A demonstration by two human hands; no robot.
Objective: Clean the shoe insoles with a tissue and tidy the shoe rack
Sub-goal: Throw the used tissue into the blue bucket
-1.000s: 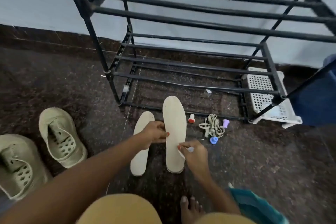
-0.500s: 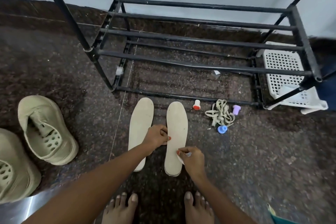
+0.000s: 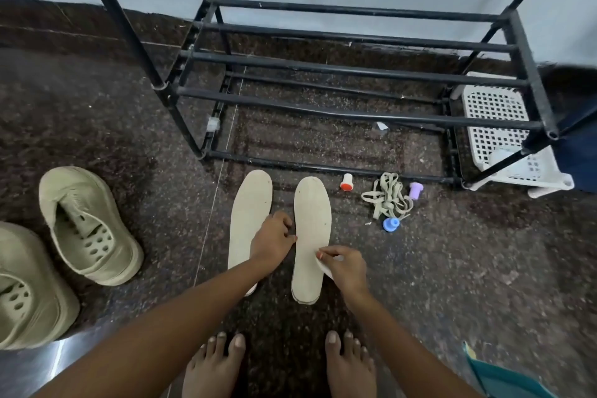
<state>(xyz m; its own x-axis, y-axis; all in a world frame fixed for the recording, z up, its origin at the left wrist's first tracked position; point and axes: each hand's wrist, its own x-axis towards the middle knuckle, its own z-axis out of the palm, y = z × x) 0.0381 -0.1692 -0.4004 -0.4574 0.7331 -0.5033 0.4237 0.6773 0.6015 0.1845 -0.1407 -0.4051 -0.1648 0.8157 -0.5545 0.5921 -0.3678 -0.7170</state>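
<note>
left hand point(image 3: 273, 241) on left insole point(image 3: 248, 203), grip unclear | right hand point(image 3: 342, 268) pinches tissue point(image 3: 325, 269) on right insole point(image 3: 311, 213) | laces point(image 3: 387, 200) at 2 o'clock

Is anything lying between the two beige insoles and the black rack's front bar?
Nothing visible. The flat beige insoles lie on the floor before the black metal shoe rack; the red-capped plug and tangled laces sit off to the right.
</note>
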